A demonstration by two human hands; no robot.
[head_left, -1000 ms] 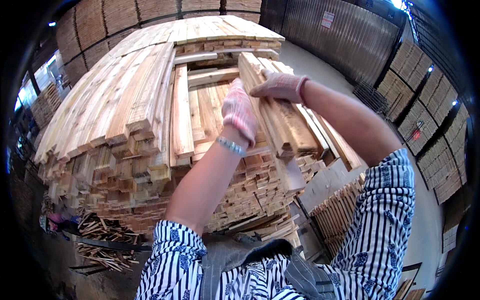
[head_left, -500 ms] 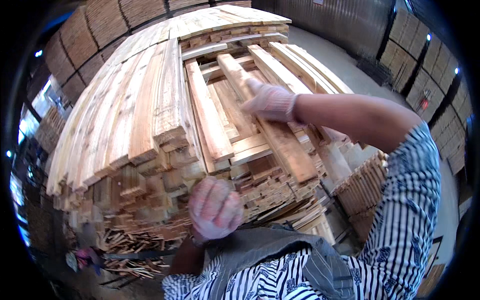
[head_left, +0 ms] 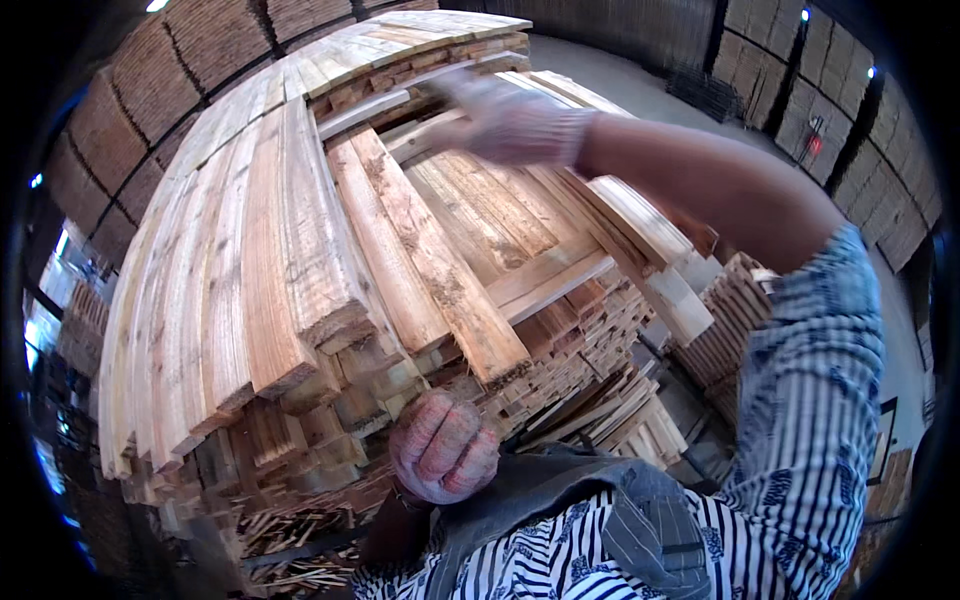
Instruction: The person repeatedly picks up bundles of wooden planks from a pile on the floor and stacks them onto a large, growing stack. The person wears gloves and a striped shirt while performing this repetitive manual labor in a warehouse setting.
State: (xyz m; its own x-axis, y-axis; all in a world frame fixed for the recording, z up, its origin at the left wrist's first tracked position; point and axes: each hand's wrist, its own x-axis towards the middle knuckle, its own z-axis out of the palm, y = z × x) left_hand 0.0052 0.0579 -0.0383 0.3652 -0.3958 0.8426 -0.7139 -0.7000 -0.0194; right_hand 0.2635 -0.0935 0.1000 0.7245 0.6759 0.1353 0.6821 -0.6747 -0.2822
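Right hand: your gloved right hand [head_left: 515, 122] is over the far part of the stack, blurred, with thumb and fingers apart; you seem to grip nothing.
Left hand: your gloved left hand [head_left: 445, 447] is curled into a fist in front of your apron [head_left: 500, 500]; I cannot tell if anything is inside.
Loose board: the long board [head_left: 440, 262] lies slanted on the stack, left of your right hand, close against a second board [head_left: 385, 240].
Near edge: the long board's near end sticks out past the crosspiece [head_left: 550, 275], above your left hand.
Left edge: the high boards [head_left: 270, 250] make a step up beside the second board.
Right edge: more boards [head_left: 640, 225] lie under and past your right wrist.
Open room: a dip lies between the long board and those right-side boards, with low boards [head_left: 480, 205] at its bottom.
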